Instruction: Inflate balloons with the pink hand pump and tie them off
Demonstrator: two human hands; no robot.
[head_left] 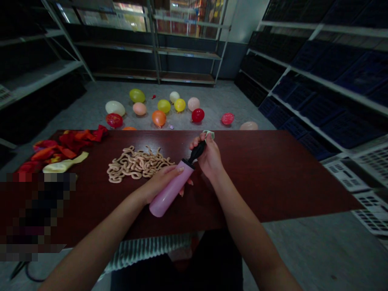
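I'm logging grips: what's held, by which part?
The left hand grips the pink pump by its barrel; the right hand holds its black end and a pale piece there.

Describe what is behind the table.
Balloons lie on the floor, with shelves further back. The far edge of the table hides the lower part of an orange balloon and a pale one, plus the floor just beyond.

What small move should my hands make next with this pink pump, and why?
Probably seat the pale, limp balloon firmly on the black end of the pink pump: the right hand holds it there, hiding the fit, while the left hand grips the pump.
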